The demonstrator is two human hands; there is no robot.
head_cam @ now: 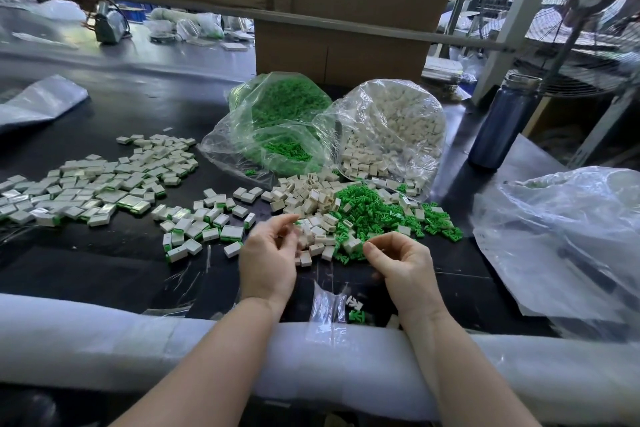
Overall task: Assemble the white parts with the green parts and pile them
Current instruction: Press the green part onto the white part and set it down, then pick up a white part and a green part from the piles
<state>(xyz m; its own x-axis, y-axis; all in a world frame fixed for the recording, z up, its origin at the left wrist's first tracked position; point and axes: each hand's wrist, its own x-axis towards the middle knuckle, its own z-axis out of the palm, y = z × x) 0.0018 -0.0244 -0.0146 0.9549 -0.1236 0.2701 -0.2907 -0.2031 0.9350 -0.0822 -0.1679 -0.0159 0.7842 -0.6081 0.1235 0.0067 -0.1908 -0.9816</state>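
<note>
Your left hand (268, 253) sits low in the middle of the frame with its fingers loosely curled and spread. Its fingertips are at the near edge of the loose white parts (308, 204). It is too blurry there to tell if it has hold of one.

Your right hand (403, 262) is just to the right of it. Its fingers are curled in and the thumb meets the first finger in a pinch. I cannot tell if a small piece is in the pinch, because the fingers hide it. Its fingertips are right at the near edge of the loose green parts (377, 211).

Above those two heaps lie two clear bags. The left bag (242, 135) is full of green pieces. The right bag (394, 128) is full of white pieces, and some spill out of its mouth.

The finished pieces (93, 180), white with green edges, lie spread on the black table (104, 267) at the left of the frame. The left edge cuts the spread off.

A big crumpled plastic bag (568, 236) lies at the right, and what is inside is hard to see. A dark bottle (504, 121) stands behind it.
</note>
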